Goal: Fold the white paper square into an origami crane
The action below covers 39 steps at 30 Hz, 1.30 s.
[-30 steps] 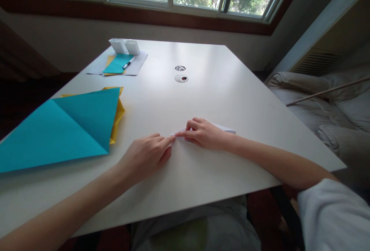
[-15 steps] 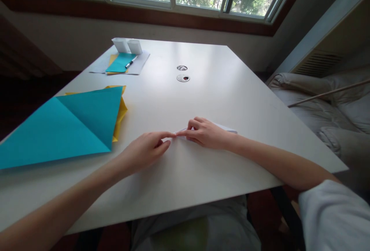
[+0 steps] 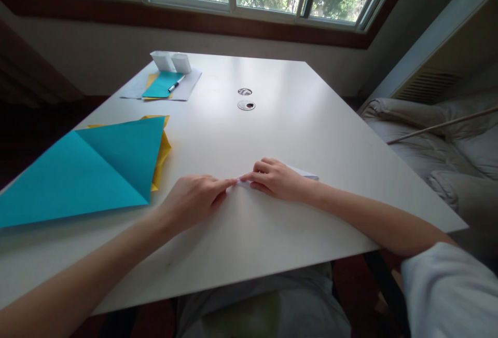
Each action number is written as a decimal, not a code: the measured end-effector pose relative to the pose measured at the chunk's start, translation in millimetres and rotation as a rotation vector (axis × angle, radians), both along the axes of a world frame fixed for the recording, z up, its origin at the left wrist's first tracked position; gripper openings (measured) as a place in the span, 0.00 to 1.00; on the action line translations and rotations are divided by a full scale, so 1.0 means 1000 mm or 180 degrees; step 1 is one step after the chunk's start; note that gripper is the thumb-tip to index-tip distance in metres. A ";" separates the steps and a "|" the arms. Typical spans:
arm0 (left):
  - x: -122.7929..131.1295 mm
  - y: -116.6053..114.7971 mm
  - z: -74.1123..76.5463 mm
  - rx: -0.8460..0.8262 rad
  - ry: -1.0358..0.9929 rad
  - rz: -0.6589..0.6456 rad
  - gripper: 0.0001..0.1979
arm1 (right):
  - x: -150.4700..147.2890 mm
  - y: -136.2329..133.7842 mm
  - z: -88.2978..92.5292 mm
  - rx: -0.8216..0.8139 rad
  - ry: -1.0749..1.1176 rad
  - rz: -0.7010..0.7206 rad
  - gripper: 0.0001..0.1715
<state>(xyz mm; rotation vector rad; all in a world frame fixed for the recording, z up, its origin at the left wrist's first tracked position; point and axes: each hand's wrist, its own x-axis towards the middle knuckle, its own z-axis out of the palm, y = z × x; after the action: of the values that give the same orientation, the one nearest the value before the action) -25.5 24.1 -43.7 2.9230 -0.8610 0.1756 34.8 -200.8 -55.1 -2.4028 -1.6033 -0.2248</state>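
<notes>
A folded piece of white paper (image 3: 305,173) lies on the white table in front of me, mostly covered by my right hand. My right hand (image 3: 274,178) presses down on it, fingers bent and the index finger reaching toward its left tip. At that tip my left hand (image 3: 196,195) pinches the paper, its thumb tucked below the index finger. The fingertips of both hands almost meet there. To the left rests a large creased sheet of blue paper (image 3: 112,166), with folded yellow paper (image 3: 159,168) showing from under it.
The white table (image 3: 280,234) stretches toward the window. At its far left are two small white paper boxes (image 3: 181,63), smaller blue paper (image 3: 157,85) and a pen (image 3: 176,83). Two round fittings (image 3: 246,105) sit in the tabletop. A padded seat (image 3: 412,120) stands at the right.
My left hand has turned and its thumb has drawn in under the index finger at the paper's tip. My right hand has barely shifted.
</notes>
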 end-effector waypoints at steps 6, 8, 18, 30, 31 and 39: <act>0.000 0.001 0.003 0.0180 -0.0111 -0.0054 0.15 | 0.001 0.000 -0.003 0.0048 0.0015 -0.0007 0.18; 0.001 0.001 0.004 0.0228 -0.0086 0.0004 0.14 | 0.001 0.000 -0.003 0.0065 0.0022 -0.0015 0.18; 0.011 0.006 -0.004 -0.0308 0.0019 0.0126 0.15 | 0.003 -0.003 0.003 0.0204 0.0153 0.0140 0.15; 0.009 0.003 -0.001 -0.0331 0.0021 -0.0085 0.13 | -0.001 0.001 0.000 0.0392 0.0029 -0.0181 0.14; 0.009 0.003 0.000 -0.0288 0.0026 -0.0093 0.13 | -0.002 0.001 0.000 0.0407 0.0043 -0.0213 0.14; 0.009 -0.008 -0.003 -0.0491 -0.0448 -0.0532 0.13 | 0.000 0.004 0.002 0.0664 0.0551 -0.0308 0.14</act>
<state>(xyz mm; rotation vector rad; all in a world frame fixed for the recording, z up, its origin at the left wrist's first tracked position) -16.7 16.4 -46.3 2.7069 -1.0559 0.4193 35.0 -196.8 -52.6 -2.2739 -1.3217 -0.1858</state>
